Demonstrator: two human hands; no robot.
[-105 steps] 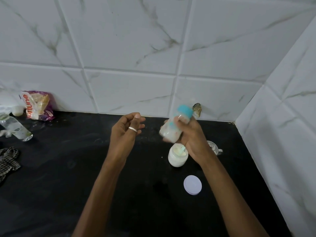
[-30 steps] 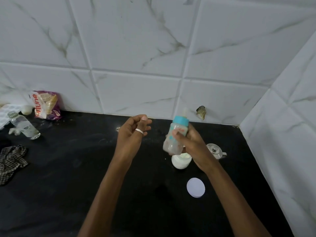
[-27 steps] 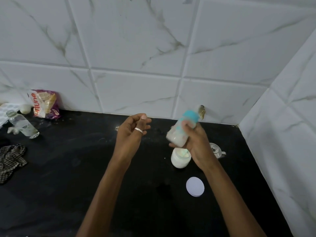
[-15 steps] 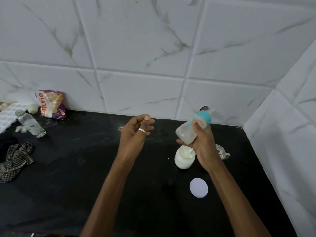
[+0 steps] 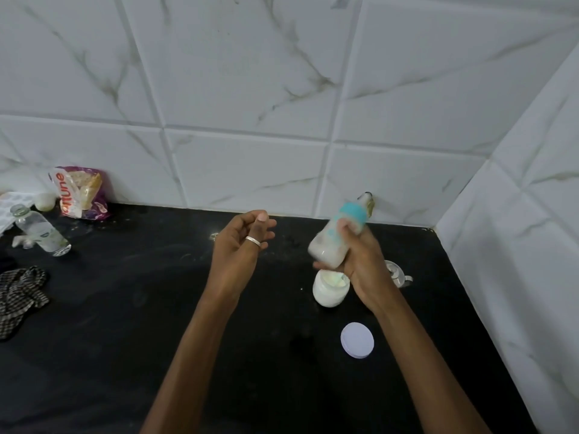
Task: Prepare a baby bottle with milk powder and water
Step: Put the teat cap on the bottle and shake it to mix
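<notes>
Open jar (image 5: 330,289) behind its lid (image 5: 357,340), on the counter (image 5: 125,324).

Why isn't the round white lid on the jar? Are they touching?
Apart. The head view shows the lid lying flat on bare black counter, clear of the open jar.

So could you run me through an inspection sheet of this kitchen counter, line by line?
Surface: black countertop, with pale specks near the jar.
Job's things: baby bottle with teal collar, milky inside, tilted in the air; open white powder jar under it; its round lid lying apart, nearer the person.
Clutter: snack packet, clear glass bottle, checked cloth at left; small metal strainer behind the right hand.
Hands: right hand grips the baby bottle; left hand loosely curled, empty, wearing a ring.
Cables: nothing seen.
Surroundings: white marble-look wall tiles, corner at right.
</notes>
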